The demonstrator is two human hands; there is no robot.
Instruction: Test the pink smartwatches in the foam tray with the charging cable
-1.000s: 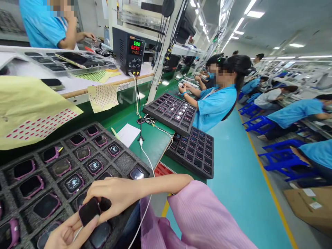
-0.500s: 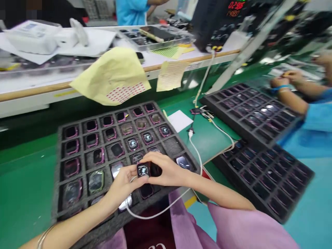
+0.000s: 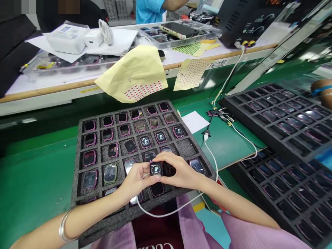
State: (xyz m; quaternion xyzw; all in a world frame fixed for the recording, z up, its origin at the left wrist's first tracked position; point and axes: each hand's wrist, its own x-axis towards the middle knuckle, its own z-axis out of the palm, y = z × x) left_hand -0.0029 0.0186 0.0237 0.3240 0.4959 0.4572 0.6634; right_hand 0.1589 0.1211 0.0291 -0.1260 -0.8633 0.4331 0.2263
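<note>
While we look down over the dark foam tray (image 3: 186,147), we see the left hand (image 3: 133,180) and the right hand (image 3: 181,171) brought together on one small watch (image 3: 156,169), gripping it between their fingertips from either side. Its lit dial faces up towards us, and it is held above the near part of the tray. The thumbs come close at its lower edge, though we cannot tell whether they touch. A white cable (image 3: 166,216) emerges by the left hand, loops below both hands and rises to a connector (image 3: 206,134) at the right; its other end is hidden behind the fingers. On the left wrist we see silver bangles (image 3: 63,224).

Around the hands, the tray's compartments hold more watches, mostly purple-rimmed, with a green-rimmed one (image 3: 110,173) left of the hands. Beyond the tray's far right corner we find a white paper (image 3: 195,121) on the green bench (image 3: 31,173). Further right, an upper tray (image 3: 261,133) overlaps a lower tray (image 3: 260,199), both filled with watches. A yellow sheet (image 3: 135,69) with red dots hangs over the shelf edge (image 3: 57,88), behind which stands a person in blue (image 3: 149,12).
</note>
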